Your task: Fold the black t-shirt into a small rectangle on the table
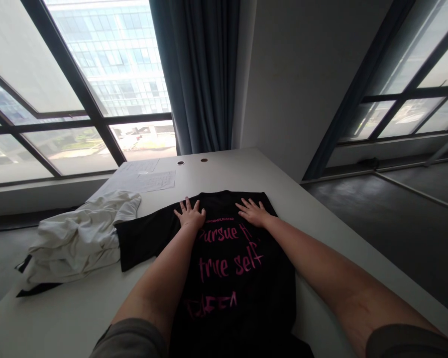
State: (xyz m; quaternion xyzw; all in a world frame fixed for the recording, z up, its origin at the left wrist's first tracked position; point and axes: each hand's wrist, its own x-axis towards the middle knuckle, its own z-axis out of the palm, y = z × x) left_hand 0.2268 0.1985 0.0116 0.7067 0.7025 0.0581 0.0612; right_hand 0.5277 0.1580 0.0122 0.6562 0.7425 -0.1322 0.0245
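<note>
Head view: black tee lying lower-center on the pale, smooth tabletop, brushy pink print reading "UNCOMPLICATED", "Pursue", "true self". Left hand and right hand rest flat on it, fingers splayed, gripping nothing. Rumpled white cloth mid-left.

The left sleeve is short, dark grey and plain, its soft hem circling the arm near the elbow. The right sleeve matches in cut and looks slightly darker, with a smooth, unmarked surface. Below these hems the left forearm and right forearm are bare, rounded and full, narrowing toward the wrists. The left hand and right hand are bare too, with slim, tapering fingers.
</note>
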